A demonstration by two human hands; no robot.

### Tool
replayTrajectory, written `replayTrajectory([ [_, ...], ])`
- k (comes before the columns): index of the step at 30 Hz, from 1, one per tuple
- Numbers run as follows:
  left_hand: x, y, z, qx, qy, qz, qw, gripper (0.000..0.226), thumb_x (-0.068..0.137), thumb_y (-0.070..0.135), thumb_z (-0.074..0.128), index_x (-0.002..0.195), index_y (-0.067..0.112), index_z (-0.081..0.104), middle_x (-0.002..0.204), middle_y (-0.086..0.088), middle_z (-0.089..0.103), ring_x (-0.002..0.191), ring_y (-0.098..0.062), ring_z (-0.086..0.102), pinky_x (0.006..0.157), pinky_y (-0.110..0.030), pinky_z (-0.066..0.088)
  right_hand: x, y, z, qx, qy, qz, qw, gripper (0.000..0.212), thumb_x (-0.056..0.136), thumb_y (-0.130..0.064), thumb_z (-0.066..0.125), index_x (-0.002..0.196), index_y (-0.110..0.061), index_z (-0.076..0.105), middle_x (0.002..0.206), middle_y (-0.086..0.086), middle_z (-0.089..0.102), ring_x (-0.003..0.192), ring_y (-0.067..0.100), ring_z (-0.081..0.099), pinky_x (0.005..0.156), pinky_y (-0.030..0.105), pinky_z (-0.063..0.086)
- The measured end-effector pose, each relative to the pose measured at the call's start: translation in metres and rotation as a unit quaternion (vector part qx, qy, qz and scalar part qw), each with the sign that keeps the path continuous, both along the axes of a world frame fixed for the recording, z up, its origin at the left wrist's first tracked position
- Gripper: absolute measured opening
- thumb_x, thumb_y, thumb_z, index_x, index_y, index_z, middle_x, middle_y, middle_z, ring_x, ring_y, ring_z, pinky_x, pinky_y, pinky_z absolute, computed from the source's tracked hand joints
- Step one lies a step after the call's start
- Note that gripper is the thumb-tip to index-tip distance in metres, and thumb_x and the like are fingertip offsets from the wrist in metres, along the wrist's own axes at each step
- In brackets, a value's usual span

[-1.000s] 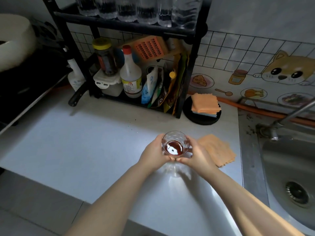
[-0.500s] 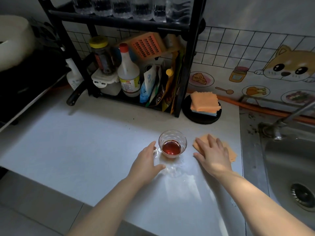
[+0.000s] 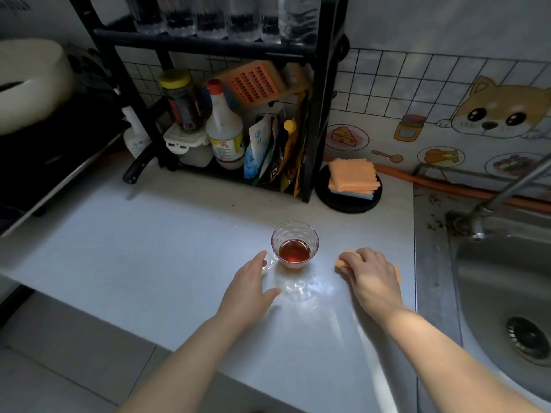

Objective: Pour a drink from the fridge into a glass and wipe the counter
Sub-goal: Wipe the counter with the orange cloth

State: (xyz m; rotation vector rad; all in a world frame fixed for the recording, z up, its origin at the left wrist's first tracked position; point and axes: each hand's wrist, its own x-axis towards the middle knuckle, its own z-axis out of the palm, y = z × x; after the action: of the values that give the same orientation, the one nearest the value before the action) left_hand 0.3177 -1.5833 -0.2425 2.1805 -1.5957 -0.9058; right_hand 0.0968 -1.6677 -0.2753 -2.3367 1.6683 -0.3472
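Observation:
A clear glass with a little red-brown drink stands on the white counter. Just left of it and slightly nearer me, my left hand rests flat on the counter with fingers apart, its fingertips close to the glass's handle. To the right of the glass, my right hand has its fingers curled over an orange cloth. The hand hides most of the cloth; only its left edge and a sliver at the right show.
A black rack at the back holds bottles, a jar, packets and an orange grater. A black round tray carries folded orange cloths. The steel sink and tap lie right. A stove with a white pot is left.
Both hands let go of the glass, which now stands on the counter. My right hand went right onto the orange cloth and has bunched it under curled fingers.

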Motion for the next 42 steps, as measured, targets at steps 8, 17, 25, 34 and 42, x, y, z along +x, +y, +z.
replayTrajectory([
  [8, -0.028, 0.02, 0.04, -0.039, -0.027, -0.046, 0.998, 0.07, 0.092, 0.03, 0.056, 0.149, 0.022, 0.017, 0.149, 0.007, 0.035, 0.138, -0.013, 0.031, 0.107, -0.024, 0.03, -0.022, 0.012, 0.047, -0.008, -0.016, -0.035, 0.999, 0.021, 0.095, -0.036, 0.044, 0.11, -0.031, 0.058, 0.107, -0.002, 0.055, 0.106, 0.025, 0.046, 0.075, 0.026, 0.023],
  [17, -0.09, 0.0, 0.092, -0.118, -0.062, -0.243, 0.961, 0.056, 0.094, 0.04, 0.051, 0.143, 0.021, 0.034, 0.148, 0.006, 0.037, 0.138, -0.012, 0.031, 0.111, -0.028, 0.03, -0.07, 0.073, 0.098, -0.069, 0.027, -0.097, 0.993, 0.012, 0.088, -0.031, 0.055, 0.099, -0.029, 0.061, 0.097, 0.001, 0.06, 0.09, 0.03, 0.058, 0.064, 0.033, 0.041],
  [25, -0.189, 0.011, 0.103, -0.122, -0.115, -0.473, 0.865, 0.057, 0.094, 0.042, 0.048, 0.144, 0.019, 0.033, 0.148, 0.001, 0.038, 0.138, -0.017, 0.034, 0.112, -0.028, 0.029, -0.151, 0.191, 0.115, -0.075, 0.068, -0.29, 0.952, 0.012, 0.09, -0.033, 0.053, 0.1, -0.031, 0.058, 0.101, -0.003, 0.056, 0.097, 0.025, 0.054, 0.078, 0.037, 0.044],
  [34, -0.361, 0.124, 0.124, -0.166, -0.109, -0.669, 0.717, 0.048, 0.089, 0.038, 0.052, 0.133, 0.021, 0.045, 0.139, -0.001, 0.048, 0.128, -0.023, 0.045, 0.1, -0.033, 0.04, -0.263, 0.385, 0.135, -0.037, 0.16, -0.525, 0.835, 0.026, 0.069, -0.036, 0.076, 0.093, -0.031, 0.066, 0.091, 0.001, 0.064, 0.08, 0.027, 0.063, 0.061, 0.043, 0.052],
  [42, -0.516, 0.291, 0.128, -0.149, -0.077, -0.791, 0.588, 0.051, 0.091, 0.03, 0.05, 0.139, 0.016, 0.04, 0.142, -0.007, 0.042, 0.127, -0.026, 0.046, 0.104, -0.034, 0.039, -0.346, 0.589, 0.14, -0.065, 0.151, -0.671, 0.723, 0.021, 0.069, -0.035, 0.075, 0.087, -0.035, 0.064, 0.083, -0.004, 0.063, 0.069, 0.02, 0.062, 0.052, 0.031, 0.048],
])
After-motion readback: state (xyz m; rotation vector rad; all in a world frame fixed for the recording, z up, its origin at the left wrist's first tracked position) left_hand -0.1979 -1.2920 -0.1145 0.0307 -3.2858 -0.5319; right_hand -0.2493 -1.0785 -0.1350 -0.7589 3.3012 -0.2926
